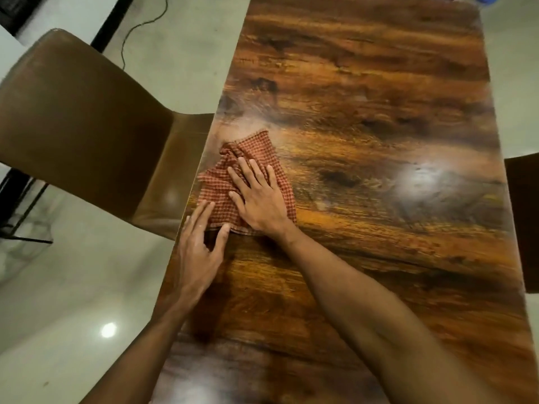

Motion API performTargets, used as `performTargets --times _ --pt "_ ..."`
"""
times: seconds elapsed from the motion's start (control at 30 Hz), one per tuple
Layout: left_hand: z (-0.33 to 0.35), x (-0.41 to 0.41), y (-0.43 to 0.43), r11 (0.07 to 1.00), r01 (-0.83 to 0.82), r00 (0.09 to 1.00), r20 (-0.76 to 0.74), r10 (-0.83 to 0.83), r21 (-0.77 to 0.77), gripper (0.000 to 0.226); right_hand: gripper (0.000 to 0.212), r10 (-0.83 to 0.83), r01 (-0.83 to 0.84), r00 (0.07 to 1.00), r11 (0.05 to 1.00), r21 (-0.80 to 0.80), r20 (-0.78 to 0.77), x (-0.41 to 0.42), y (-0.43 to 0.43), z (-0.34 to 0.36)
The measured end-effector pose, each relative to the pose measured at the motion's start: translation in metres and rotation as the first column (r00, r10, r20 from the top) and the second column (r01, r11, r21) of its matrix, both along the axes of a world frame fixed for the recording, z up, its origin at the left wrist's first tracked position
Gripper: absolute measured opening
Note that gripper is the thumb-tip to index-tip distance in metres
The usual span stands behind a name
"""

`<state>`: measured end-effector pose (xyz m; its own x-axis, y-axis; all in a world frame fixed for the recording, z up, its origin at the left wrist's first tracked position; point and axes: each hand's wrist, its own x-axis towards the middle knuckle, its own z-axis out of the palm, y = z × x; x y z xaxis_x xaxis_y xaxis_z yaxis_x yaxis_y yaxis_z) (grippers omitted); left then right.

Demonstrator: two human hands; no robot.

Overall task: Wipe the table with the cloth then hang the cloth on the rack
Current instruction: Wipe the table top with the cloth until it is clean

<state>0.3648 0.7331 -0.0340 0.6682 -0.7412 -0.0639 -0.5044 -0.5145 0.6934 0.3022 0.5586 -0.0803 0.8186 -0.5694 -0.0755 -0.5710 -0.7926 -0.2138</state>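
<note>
A red-and-white checked cloth [221, 185] lies crumpled on the dark wooden table [364, 112], close to its left edge. My right hand [259, 199] presses flat on the cloth, fingers spread and pointing away from me. My left hand [198, 255] rests on the table just in front of the cloth, fingers apart, with fingertips and thumb touching the cloth's near edge. No rack is in view.
A brown padded chair [81, 132] stands against the table's left side, its seat tucked under the edge. Part of another chair [525, 217] shows at the right edge. A black cable [131, 33] runs over the pale floor at the back left.
</note>
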Motion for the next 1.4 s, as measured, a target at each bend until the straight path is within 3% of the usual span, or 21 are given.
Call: performTargets --times 0.2,0.37,0.5,0.53,0.67,0.8,0.97,1.13,1.4 --pt "0.000 -0.046 -0.041 0.995 0.090 0.996 0.022 -0.089 -0.049 0.056 0.063 -0.369 0.370 0.929 0.929 0.009 -0.019 -0.124 -0.039 0.004" --pt "-0.003 -0.100 -0.083 0.981 0.192 0.981 0.039 -0.190 -0.035 0.058 0.063 -0.109 0.108 0.994 0.994 -0.029 -0.029 -0.197 -0.043 0.000" --pt "-0.006 -0.133 -0.102 0.971 0.238 0.969 0.067 -0.237 -0.003 0.059 0.061 -0.466 0.467 0.884 0.884 0.015 -0.012 -0.259 -0.096 0.003" --pt "-0.006 -0.145 -0.109 0.967 0.255 0.965 0.071 -0.254 -0.008 0.059 0.061 -0.491 0.491 0.871 0.871 0.018 -0.011 -0.270 -0.095 0.004" --pt "-0.003 -0.186 -0.132 0.949 0.315 0.947 0.066 -0.314 -0.005 0.062 0.063 -0.257 0.256 0.966 0.966 -0.046 -0.019 -0.318 -0.096 -0.001" --pt "-0.003 -0.223 -0.155 0.933 0.361 0.930 0.083 -0.358 -0.015 0.061 0.062 -0.552 0.552 0.834 0.834 0.000 0.001 -0.367 -0.146 0.007" --pt "0.003 -0.263 -0.167 0.896 0.440 0.897 0.072 -0.436 -0.057 0.060 0.064 -0.476 0.476 0.880 0.879 -0.017 0.000 -0.415 -0.137 0.003" --pt "0.001 -0.294 -0.166 0.866 0.498 0.867 0.072 -0.493 -0.058 0.060 0.061 -0.615 0.614 0.789 0.788 0.055 0.006 -0.439 -0.158 0.007" --pt "0.005 -0.312 -0.135 0.834 0.549 0.836 0.048 -0.547 -0.061 0.057 0.061 -0.661 0.657 0.749 0.748 0.090 0.028 -0.486 -0.050 0.001"
